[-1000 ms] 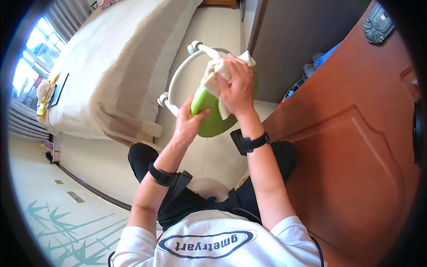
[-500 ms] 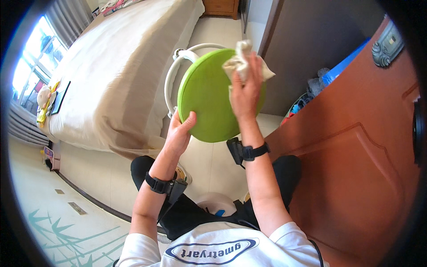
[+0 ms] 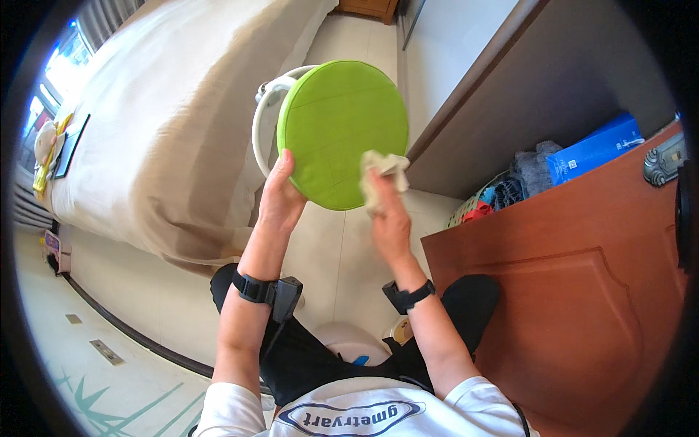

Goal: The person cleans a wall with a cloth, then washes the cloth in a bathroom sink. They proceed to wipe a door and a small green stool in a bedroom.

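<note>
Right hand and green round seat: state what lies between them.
A crumpled pale cloth, held by the right hand against the green round seat, per the head view.

A flat rectangular blue carton with white panels [image 3: 593,148] lies at the right, tilted, on top of a heap of grey and dark cloth just behind the upper edge of a brown wooden door [image 3: 575,291]. Far left, on the beige bed [image 3: 145,124], a thin dark rectangular screen or tablet [image 3: 70,146] lies flat near the edge.
</note>
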Motion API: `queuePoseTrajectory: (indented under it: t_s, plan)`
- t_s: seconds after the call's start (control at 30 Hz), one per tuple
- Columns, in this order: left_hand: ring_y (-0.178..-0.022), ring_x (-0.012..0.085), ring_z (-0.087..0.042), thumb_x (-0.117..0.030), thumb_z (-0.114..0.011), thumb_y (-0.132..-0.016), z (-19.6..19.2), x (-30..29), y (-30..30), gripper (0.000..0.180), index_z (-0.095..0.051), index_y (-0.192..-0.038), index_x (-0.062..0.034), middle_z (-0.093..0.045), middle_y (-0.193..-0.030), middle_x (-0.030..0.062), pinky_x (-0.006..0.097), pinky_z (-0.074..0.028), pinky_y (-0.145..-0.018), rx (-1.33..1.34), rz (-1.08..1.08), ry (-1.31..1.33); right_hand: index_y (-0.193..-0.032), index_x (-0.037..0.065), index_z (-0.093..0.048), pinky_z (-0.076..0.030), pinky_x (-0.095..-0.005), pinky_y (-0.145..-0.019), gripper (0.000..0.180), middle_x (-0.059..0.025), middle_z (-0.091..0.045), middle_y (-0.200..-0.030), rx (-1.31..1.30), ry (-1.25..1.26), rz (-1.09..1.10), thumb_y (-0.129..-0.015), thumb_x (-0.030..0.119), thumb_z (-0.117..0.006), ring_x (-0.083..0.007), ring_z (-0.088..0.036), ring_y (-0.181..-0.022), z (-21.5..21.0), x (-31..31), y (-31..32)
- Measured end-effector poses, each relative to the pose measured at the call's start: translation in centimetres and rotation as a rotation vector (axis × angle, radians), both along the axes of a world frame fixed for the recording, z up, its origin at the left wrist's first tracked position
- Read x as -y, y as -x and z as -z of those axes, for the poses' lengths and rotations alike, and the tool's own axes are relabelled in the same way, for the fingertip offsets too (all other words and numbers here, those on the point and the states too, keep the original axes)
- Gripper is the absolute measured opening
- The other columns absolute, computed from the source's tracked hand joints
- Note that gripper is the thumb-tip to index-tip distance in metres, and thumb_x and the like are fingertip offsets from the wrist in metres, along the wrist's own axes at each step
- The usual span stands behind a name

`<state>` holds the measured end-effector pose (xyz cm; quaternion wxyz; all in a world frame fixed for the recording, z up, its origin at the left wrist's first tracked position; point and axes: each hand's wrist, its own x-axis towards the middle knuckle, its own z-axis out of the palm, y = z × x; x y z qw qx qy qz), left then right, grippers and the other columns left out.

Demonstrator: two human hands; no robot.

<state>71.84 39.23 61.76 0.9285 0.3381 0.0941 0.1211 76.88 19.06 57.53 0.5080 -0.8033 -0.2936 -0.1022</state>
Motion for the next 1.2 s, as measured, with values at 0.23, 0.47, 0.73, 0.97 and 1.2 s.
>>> queuePoseTrajectory:
  t_s: [0.23, 0.47, 0.73, 0.97, 1.2]
  plan:
    - [-0.128, 0.0209, -0.048, -0.025, -0.071, -0.09, 2.9, 0.1, -0.5, 0.062, -0.043, -0.142, -0.0048, -0.053, -0.137, 0.0072, 0.039, -0.038, -0.107, 0.023, 0.087, -0.157, -0.144, 0.013, -0.047, -0.037, -0.0367, -0.111, 0.048, -0.0173, -0.046, -0.148, -0.173, -0.331, 0.258, -0.098, 0.002, -0.046, -0.0272, -0.044, -0.137, 0.3, 0.7, -9.2]
    - [-0.123, 0.0202, -0.053, -0.012, -0.071, -0.088, 2.4, 1.3, -1.1, 0.058, -0.045, -0.139, -0.003, -0.056, -0.133, 0.0085, 0.036, -0.041, -0.105, 0.045, 0.075, -0.154, -0.142, 0.009, -0.05, -0.031, -0.0369, -0.116, 0.047, -0.0128, -0.048, -0.148, 0.184, -0.254, 0.131, -0.096, 0.001, -0.048, -0.0258, -0.042, -0.139, -6.8, -4.7, -7.2]
    - [-0.123, 0.0213, -0.054, -0.013, -0.061, -0.094, 4.1, 0.9, -0.5, 0.049, -0.045, -0.139, -0.0032, -0.055, -0.135, 0.0085, 0.038, -0.043, -0.105, 0.108, 0.116, 0.035, -0.13, 0.02, -0.062, -0.05, -0.0373, -0.097, 0.06, -0.0053, -0.056, -0.141, 0.647, 0.197, -0.103, -0.077, -0.008, -0.056, -0.0231, -0.055, -0.13, -5.8, -4.5, -3.2]
    - [-0.128, 0.0277, -0.052, -0.018, -0.06, -0.095, 4.0, 1.5, -0.6, 0.05, -0.044, -0.14, -0.0013, -0.053, -0.139, 0.0127, 0.045, -0.041, -0.108, 0.036, 0.122, 0.044, -0.129, 0.017, -0.058, -0.057, -0.0429, -0.091, 0.05, -0.0127, -0.061, -0.132, 0.34, 0.021, 0.38, -0.085, -0.006, -0.062, -0.0344, -0.064, -0.114, -6.7, 2.3, -10.8]
    - [-0.129, 0.0289, -0.05, -0.02, -0.058, -0.098, 5.4, 1.1, -1.0, 0.048, -0.044, -0.141, -0.0019, -0.052, -0.14, 0.0129, 0.045, -0.042, -0.109, 0.047, 0.1, 0.156, -0.124, 0.002, -0.055, -0.047, -0.0347, -0.092, 0.028, -0.0119, -0.066, -0.113, -0.064, -0.394, 0.426, -0.1, 0.017, -0.052, -0.0206, -0.063, -0.104, -3.4, 3.7, -7.9]
